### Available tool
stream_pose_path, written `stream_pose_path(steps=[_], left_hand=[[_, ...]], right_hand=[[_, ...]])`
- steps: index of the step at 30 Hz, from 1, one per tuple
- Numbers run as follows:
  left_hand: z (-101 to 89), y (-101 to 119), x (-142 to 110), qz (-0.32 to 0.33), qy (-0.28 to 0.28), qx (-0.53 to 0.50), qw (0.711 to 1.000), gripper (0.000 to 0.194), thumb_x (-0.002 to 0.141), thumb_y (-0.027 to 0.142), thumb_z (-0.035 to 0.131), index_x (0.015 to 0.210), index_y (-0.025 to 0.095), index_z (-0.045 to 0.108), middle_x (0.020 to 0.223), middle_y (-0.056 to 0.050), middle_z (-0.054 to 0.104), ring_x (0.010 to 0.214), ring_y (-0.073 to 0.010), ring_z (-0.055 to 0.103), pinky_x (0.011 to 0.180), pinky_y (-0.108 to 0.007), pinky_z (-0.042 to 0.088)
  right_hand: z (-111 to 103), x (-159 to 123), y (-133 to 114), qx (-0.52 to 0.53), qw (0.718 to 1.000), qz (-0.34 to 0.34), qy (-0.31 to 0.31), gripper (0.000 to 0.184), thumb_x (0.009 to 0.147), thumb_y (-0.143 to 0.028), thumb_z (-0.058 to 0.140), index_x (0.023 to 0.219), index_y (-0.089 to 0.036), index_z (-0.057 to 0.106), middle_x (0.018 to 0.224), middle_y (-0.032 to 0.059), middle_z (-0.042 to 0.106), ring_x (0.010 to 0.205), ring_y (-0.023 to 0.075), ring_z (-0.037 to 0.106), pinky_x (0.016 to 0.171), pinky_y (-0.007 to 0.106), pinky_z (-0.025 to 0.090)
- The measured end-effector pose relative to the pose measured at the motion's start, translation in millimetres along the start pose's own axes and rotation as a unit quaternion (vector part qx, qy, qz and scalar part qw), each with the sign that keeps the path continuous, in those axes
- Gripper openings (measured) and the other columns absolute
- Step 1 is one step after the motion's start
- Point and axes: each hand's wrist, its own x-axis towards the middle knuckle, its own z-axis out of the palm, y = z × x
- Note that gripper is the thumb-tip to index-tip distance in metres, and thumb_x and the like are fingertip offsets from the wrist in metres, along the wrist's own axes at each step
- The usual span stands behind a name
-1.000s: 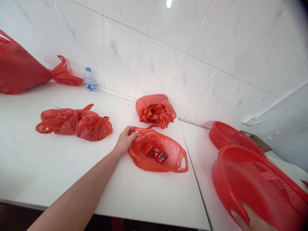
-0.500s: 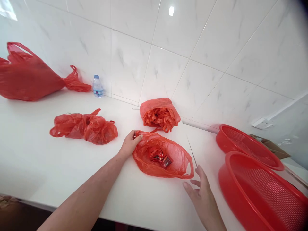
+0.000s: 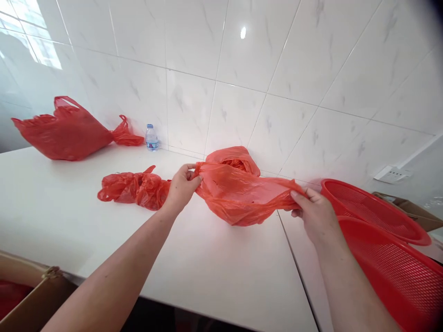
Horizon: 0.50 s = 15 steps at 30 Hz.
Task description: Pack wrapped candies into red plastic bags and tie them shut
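Observation:
A thin red plastic bag is stretched sideways between my two hands, raised over the white table. My left hand pinches its left end, fingers closed on the plastic. At the other end, my right hand grips the bag's right handle side. The bag sags in the middle, and its front side hides what lies inside. Just behind it, against the wall, sits a bundle of red plastic bags. Left of my left hand lie crumpled, filled red bags.
A large full red bag and a small water bottle stand along the tiled wall. Two red mesh baskets take up the right side, with a cardboard box behind. An open carton sits below the table's front left edge.
My right hand has closed on the bag's right side, where it was open beside it before. The bag has been lifted and pulled taut, so the small packets in it no longer show.

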Motion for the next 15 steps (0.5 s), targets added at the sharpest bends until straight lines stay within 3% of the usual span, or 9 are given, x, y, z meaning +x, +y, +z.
stream_pose_path(steps=[2, 5, 9, 12, 15], left_hand=[[-3.0, 24, 5, 0.021, 0.01, 0.006, 1.0, 0.042, 0.07, 0.032, 0.062, 0.109, 0.019, 0.056, 0.072, 0.001, 0.061, 0.063, -0.0146, 0.058, 0.057, -0.026, 0.045], [-8.9, 50, 5, 0.038, 0.015, 0.046, 0.998, 0.033, 0.069, 0.03, 0.063, 0.101, 0.019, 0.06, 0.069, 0.001, 0.061, 0.06, -0.0123, 0.055, 0.054, -0.023, 0.042], [-11.1, 68, 1, 0.039, -0.002, 0.031, 0.999, 0.03, 0.068, 0.03, 0.067, 0.095, 0.019, 0.064, 0.069, 0.001, 0.06, 0.058, -0.0108, 0.053, 0.053, -0.022, 0.042], [-12.9, 73, -4, 0.022, -0.055, -0.055, 0.997, 0.04, 0.069, 0.034, 0.068, 0.106, 0.021, 0.06, 0.079, -0.001, 0.062, 0.065, -0.0131, 0.058, 0.062, -0.027, 0.048], [-28.5, 64, -16, 0.017, -0.12, -0.084, 0.989, 0.058, 0.067, 0.037, 0.07, 0.122, 0.029, 0.052, 0.111, -0.006, 0.061, 0.096, -0.0217, 0.061, 0.081, -0.035, 0.05]], right_hand=[[-8, 3, -18, -0.062, 0.998, -0.01, -0.017, 0.026, 0.074, -0.043, 0.061, 0.077, -0.018, 0.062, 0.062, 0.0002, 0.061, 0.052, 0.011, 0.054, 0.046, 0.021, 0.041], [-19, 5, -24, -0.135, 0.991, -0.013, -0.01, 0.029, 0.075, -0.045, 0.06, 0.067, -0.017, 0.061, 0.057, 0.0002, 0.058, 0.05, 0.0099, 0.05, 0.046, 0.021, 0.038], [-31, 13, -13, -0.03, 0.999, -0.012, 0.038, 0.029, 0.073, -0.044, 0.063, 0.066, -0.017, 0.059, 0.059, -0.0001, 0.055, 0.049, 0.0094, 0.048, 0.043, 0.02, 0.035], [-35, 15, -2, 0.103, 0.994, -0.039, -0.006, 0.027, 0.074, -0.046, 0.063, 0.08, -0.019, 0.061, 0.081, 0.0042, 0.061, 0.062, 0.0128, 0.056, 0.049, 0.022, 0.042], [-34, 1, 21, 0.135, 0.988, -0.068, -0.027, 0.043, 0.074, -0.051, 0.061, 0.11, -0.027, 0.053, 0.117, 0.0085, 0.056, 0.096, 0.0217, 0.059, 0.07, 0.032, 0.051]])
